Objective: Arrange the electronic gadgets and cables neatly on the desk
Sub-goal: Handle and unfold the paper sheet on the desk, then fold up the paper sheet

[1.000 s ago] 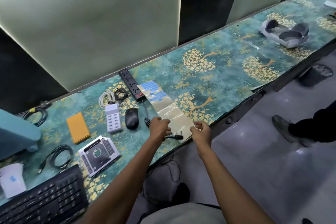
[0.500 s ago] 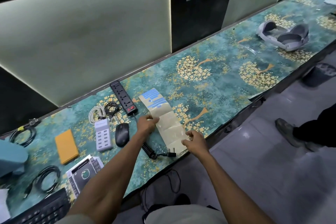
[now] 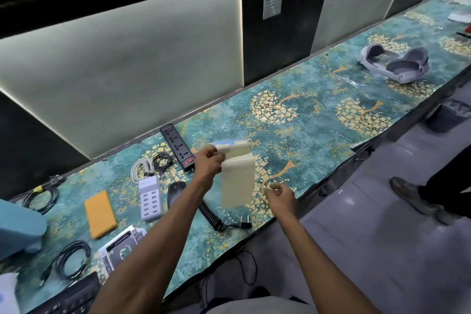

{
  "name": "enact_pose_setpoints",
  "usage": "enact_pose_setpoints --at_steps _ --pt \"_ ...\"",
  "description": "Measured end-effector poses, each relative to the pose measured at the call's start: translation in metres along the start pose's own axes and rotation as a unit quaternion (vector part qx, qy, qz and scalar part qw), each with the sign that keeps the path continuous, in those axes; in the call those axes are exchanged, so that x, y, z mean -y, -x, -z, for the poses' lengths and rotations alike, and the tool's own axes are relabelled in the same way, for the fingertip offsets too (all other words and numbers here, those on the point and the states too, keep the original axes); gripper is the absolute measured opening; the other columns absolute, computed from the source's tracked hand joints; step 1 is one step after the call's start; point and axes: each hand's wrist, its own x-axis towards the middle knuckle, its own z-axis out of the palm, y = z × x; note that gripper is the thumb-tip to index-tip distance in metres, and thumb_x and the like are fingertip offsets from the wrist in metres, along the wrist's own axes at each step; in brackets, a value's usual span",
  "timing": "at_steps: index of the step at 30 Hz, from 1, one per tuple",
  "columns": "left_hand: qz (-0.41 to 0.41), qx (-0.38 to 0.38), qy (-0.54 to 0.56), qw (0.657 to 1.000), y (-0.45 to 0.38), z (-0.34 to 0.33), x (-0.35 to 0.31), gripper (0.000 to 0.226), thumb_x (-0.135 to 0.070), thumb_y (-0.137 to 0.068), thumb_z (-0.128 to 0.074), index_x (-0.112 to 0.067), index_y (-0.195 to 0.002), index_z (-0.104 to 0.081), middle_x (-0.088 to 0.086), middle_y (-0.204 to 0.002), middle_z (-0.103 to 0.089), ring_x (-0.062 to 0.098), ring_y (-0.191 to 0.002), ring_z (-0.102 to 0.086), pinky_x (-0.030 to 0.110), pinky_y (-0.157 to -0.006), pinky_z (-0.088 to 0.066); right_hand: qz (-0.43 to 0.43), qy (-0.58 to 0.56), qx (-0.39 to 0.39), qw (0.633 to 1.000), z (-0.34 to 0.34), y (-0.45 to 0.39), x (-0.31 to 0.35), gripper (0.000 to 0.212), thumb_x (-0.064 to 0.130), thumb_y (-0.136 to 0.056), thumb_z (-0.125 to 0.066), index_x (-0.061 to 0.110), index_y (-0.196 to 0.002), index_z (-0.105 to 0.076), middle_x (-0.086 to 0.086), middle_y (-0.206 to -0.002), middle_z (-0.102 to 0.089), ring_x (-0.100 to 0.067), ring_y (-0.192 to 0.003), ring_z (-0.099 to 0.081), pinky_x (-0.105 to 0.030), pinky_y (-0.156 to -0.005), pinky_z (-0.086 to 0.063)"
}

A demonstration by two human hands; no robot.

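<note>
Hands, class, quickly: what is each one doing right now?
Left hand: pinching the top of the folded beige sheet, lifted off the desk.
Right hand: fingers curled, apparently holding nothing.

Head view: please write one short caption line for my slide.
Left hand lifts a folded beige strip above the patterned desk; right hand holds nothing.

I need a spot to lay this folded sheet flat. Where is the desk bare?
Bare desk stretches between the black power strip and the grey headset. It is crowded left of the strip: white coiled cable, white multi-port charger, black mouse, orange flat case. The coiled black plug lead lies at the front edge.
</note>
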Motion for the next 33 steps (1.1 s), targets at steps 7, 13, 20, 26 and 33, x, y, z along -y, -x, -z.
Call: enact_pose_setpoints --at_steps 7,13,20,26,33 --pt "-0.087 -0.023 -0.083 0.992 0.036 0.037 -0.012 0.036 0.023 -0.082 -0.049 0.006 -0.093 -0.079 0.017 -0.085 -0.074 0.022 -0.066 -0.069 0.035 -0.063 -0.059 0.070 -0.152 0.042 0.985 -0.013 0.042 0.041 0.038 0.044 -0.103 -0.053 0.011 -0.107 -0.071 -0.006 -0.101 -0.071 -0.024 -0.096 -0.066 -0.039 -0.084 -0.050" --pt "-0.156 -0.007 -0.119 0.981 0.085 0.087 -0.005 0.027 0.016 -0.088 -0.059 0.001 -0.093 -0.081 0.011 -0.082 -0.076 0.000 -0.059 -0.063 0.028 -0.059 -0.054 0.024 -0.218 0.169 0.961 -0.037 0.103 0.067 0.052 0.067 -0.100 -0.032 0.032 -0.112 -0.069 0.001 -0.119 -0.069 -0.020 -0.117 -0.059 -0.043 -0.104 -0.038" --pt "-0.143 -0.080 -0.118 0.979 0.166 0.176 0.008 0.046 0.020 -0.077 -0.046 -0.003 -0.094 -0.081 0.010 -0.091 -0.076 0.020 -0.083 -0.070 0.030 -0.071 -0.056 0.006 -0.274 0.280 0.920 -0.079 0.197 0.052 0.041 0.053 -0.101 -0.047 0.022 -0.120 -0.067 -0.008 -0.114 -0.074 -0.029 -0.104 -0.069 -0.051 -0.101 -0.051" --pt "-0.052 -0.103 0.062 0.991 0.244 0.245 0.029 0.044 0.008 -0.085 -0.039 -0.009 -0.093 -0.080 0.012 -0.101 -0.074 0.030 -0.084 -0.065 0.034 -0.064 -0.057 -0.047 -0.268 0.310 0.911 -0.118 0.268 0.017 0.066 0.065 -0.101 -0.032 0.014 -0.087 -0.072 -0.002 -0.086 -0.078 -0.025 -0.089 -0.070 -0.044 -0.092 -0.049" --pt "0.008 -0.072 0.130 0.989 0.320 0.310 0.072 0.053 0.002 -0.088 -0.061 -0.030 -0.130 -0.052 0.007 -0.102 -0.067 0.023 -0.087 -0.065 0.034 -0.065 -0.056 0.078 -0.134 0.315 0.936 -0.158 0.342 -0.031 0.029 -0.013 -0.081 -0.068 0.013 -0.092 -0.076 -0.014 -0.096 -0.073 -0.030 -0.086 -0.066 -0.041 -0.076 -0.055"
